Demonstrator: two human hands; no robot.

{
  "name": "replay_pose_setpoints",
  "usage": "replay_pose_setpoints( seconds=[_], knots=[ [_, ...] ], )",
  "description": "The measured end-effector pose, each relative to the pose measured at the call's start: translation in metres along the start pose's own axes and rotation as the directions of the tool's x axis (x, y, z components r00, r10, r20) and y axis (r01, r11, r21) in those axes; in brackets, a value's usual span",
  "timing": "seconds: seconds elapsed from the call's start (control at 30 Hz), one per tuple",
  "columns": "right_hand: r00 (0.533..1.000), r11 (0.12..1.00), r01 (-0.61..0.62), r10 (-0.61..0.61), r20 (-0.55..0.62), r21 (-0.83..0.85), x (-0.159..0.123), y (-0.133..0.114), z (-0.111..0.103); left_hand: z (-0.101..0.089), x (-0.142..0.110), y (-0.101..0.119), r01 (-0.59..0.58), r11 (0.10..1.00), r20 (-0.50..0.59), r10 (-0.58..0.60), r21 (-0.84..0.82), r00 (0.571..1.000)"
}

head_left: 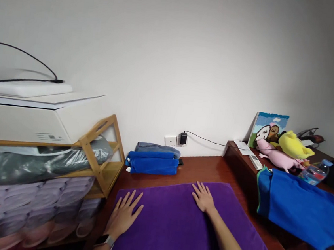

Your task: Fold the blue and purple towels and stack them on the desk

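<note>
My left hand (123, 214) lies flat on a purple towel (168, 228), near its left edge, with the fingers spread. My right hand (203, 197) rests palm down at the towel's far edge, its fingers apart. Neither hand grips anything. The towel lies spread out on a polished reddish-brown wooden table (207, 169). Beyond it sits a stack of folded blue towels (152, 163). A blue cloth with a green trim (298, 208) drapes over the table's raised right side.
A bamboo shelf (100, 153) to the left holds folded lilac towels and a plastic-wrapped grey bundle, with a white box on top. A black charger (183, 138) sits in the wall socket. Plush toys, a remote and a water bottle stand on the right ledge.
</note>
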State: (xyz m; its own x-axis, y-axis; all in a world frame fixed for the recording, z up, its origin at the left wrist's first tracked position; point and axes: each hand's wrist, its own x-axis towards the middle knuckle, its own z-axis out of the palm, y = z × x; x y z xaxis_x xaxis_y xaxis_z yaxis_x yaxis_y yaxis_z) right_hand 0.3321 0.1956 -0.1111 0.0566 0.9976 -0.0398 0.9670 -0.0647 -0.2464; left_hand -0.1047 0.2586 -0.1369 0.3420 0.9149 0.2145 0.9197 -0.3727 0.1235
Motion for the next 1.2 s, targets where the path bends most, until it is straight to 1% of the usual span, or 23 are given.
replay_pose_setpoints(
  seconds=[0.1, 0.17, 0.23, 0.3, 0.37, 0.47, 0.6, 0.8, 1.03, 1.2],
  knots=[
    [0.987, 0.984, -0.160, 0.160, -0.013, -0.071, -0.007, 0.066, -0.008, -0.002, 0.000, -0.003, 0.013, 1.000, 0.001, -0.013, 0.012, 1.000],
    [0.963, 0.957, -0.269, 0.269, -0.020, -0.106, -0.015, 0.111, -0.016, -0.006, 0.003, -0.007, 0.012, 1.000, -0.004, -0.012, 0.001, 1.000],
    [0.936, 0.928, -0.352, 0.352, -0.028, -0.123, -0.023, 0.148, -0.020, -0.010, 0.008, -0.012, 0.019, 1.000, -0.018, -0.019, -0.020, 1.000],
    [0.922, 0.913, -0.387, 0.385, -0.036, -0.128, -0.029, 0.175, -0.021, -0.011, 0.012, -0.018, 0.023, 0.999, -0.033, -0.024, -0.031, 0.999],
    [0.920, 0.911, -0.391, 0.390, -0.039, -0.133, -0.032, 0.189, -0.019, -0.009, 0.016, -0.024, 0.023, 1.000, -0.048, -0.024, -0.019, 0.999],
    [0.920, 0.910, -0.391, 0.388, -0.050, -0.136, -0.034, 0.193, -0.014, -0.002, 0.020, -0.030, 0.035, 0.999, -0.062, -0.034, 0.008, 0.998],
    [0.913, 0.904, -0.409, 0.404, -0.062, -0.126, -0.033, 0.186, -0.016, 0.006, 0.021, -0.040, 0.022, 1.000, -0.068, -0.022, 0.002, 0.997],
    [0.886, 0.877, -0.464, 0.460, -0.059, -0.125, -0.034, 0.178, -0.023, 0.007, 0.022, -0.056, -0.035, 0.999, -0.057, 0.035, 0.002, 0.998],
    [0.879, 0.869, -0.478, 0.472, -0.070, -0.126, -0.034, 0.180, -0.019, 0.009, 0.023, -0.061, -0.100, 0.995, -0.102, 0.099, -0.004, 0.990],
    [0.884, 0.874, -0.468, 0.463, -0.070, -0.131, -0.032, 0.187, -0.016, 0.009, 0.023, -0.062, -0.088, 0.996, -0.135, 0.086, -0.015, 0.987]
  ],
)
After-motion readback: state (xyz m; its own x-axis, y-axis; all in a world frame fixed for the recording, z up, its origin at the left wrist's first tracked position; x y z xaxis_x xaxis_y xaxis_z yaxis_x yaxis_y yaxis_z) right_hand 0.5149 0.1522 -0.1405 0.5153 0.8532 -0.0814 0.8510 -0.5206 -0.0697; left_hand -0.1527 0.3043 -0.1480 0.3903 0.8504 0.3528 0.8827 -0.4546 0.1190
